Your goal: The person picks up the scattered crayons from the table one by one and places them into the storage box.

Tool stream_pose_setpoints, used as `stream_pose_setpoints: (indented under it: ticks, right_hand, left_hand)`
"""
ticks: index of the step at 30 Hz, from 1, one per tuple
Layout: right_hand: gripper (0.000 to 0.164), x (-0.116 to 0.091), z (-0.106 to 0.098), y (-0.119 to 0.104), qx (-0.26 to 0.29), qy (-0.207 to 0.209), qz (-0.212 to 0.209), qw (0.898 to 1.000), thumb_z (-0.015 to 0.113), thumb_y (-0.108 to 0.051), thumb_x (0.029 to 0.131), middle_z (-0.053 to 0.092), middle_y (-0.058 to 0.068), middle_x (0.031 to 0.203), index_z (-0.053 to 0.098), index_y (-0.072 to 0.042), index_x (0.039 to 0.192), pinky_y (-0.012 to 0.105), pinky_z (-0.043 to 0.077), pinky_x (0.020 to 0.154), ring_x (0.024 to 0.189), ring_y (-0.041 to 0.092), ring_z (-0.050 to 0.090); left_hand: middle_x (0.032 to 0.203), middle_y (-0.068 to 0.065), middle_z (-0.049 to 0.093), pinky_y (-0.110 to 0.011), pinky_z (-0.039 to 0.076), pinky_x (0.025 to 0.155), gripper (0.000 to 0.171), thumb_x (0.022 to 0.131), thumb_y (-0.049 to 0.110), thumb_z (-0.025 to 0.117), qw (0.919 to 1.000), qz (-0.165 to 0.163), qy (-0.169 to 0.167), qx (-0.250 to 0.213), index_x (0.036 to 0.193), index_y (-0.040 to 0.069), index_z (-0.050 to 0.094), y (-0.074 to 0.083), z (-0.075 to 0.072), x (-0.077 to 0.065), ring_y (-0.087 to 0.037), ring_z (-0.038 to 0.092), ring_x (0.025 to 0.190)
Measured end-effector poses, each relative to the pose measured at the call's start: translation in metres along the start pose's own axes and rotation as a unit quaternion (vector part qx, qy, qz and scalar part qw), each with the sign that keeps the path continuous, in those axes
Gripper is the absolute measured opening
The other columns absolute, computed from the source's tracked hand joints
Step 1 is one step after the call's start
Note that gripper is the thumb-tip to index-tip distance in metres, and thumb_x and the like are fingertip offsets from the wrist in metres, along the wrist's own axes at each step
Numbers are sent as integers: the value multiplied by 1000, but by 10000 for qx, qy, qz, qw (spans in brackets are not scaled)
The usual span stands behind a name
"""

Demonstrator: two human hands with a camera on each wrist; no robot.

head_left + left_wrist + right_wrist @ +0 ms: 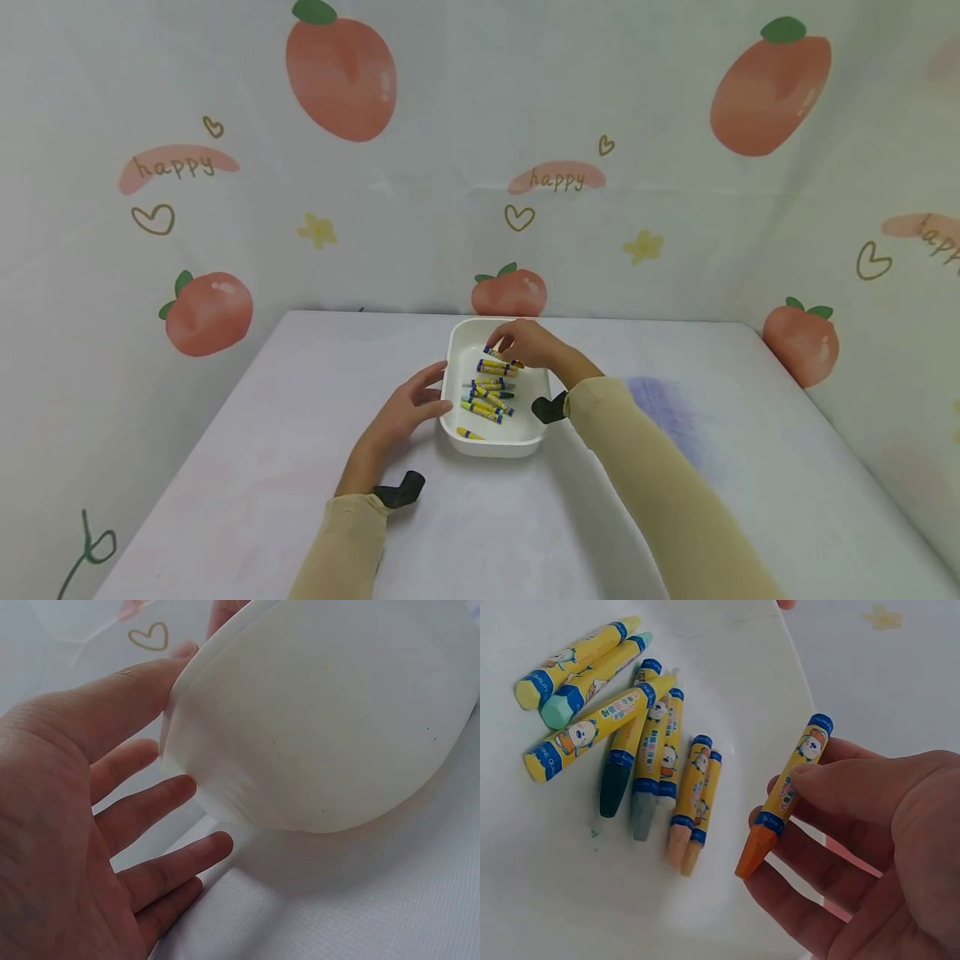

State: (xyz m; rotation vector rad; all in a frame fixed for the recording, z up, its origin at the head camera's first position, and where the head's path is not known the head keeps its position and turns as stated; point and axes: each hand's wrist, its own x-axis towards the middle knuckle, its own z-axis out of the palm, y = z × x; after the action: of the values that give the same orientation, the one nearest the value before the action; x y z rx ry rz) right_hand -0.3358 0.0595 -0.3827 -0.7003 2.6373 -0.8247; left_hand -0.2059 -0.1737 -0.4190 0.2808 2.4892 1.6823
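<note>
My right hand is over the far end of a white tray, pinching an orange crayon between thumb and fingers. The crayon wears a yellow wrapper with blue bands, and its orange tip points down and away from the palm. Inside the tray lie several more crayons, among them a dark green one, a grey one and a light yellow one. At the tray's left side my left hand rests its thumb by the rim and nearly straight fingers along the outer wall.
The tray stands on a table with a white cloth, which bears a blue-purple smudge to the right. Behind hangs a white curtain printed with fruit, hearts and "happy". Each wrist carries a black camera mount.
</note>
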Motion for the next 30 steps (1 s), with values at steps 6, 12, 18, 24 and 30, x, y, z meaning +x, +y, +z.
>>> stream_pose_setpoints:
  ticks: [6,12,18,24,30]
  right_hand:
    - [24,3,4,-1,-165,67,-24,9998,67,-4,90,68,4,101,72,-15,110,29,53,79,95,18,62]
    - [24,3,7,-2,-260,99,-160,9995,67,-2,88,69,4,100,72,-12,110,32,52,84,98,19,62]
    - [23,3,10,-2,-260,154,-113,9995,66,-1,89,69,4,99,72,-11,109,32,52,84,98,20,62]
    - [23,4,10,-2,-231,215,-118,9994,64,0,89,69,4,99,72,-9,109,34,52,86,97,20,62]
    - [22,1,11,-2,-97,164,-111,9998,64,-1,90,68,4,99,71,-8,110,33,52,85,96,19,62]
  left_hand:
    - [150,-11,41,-55,39,102,69,90,22,70,9999,39,89,-54,151,19,37,-28,1,14,-30,52,124]
    - [150,-7,42,-57,39,102,69,89,24,71,9999,133,104,-33,150,24,38,-38,1,19,-28,53,123]
    - [150,-6,42,-58,38,102,69,89,25,71,9999,104,104,-4,150,26,39,-38,2,20,-28,52,124]
    - [150,-6,42,-58,38,102,69,88,26,71,9999,36,136,40,149,26,39,-38,2,20,-28,52,124]
    - [150,-6,42,-58,39,101,69,88,26,71,9998,-2,156,79,150,25,39,-37,3,21,-28,53,123]
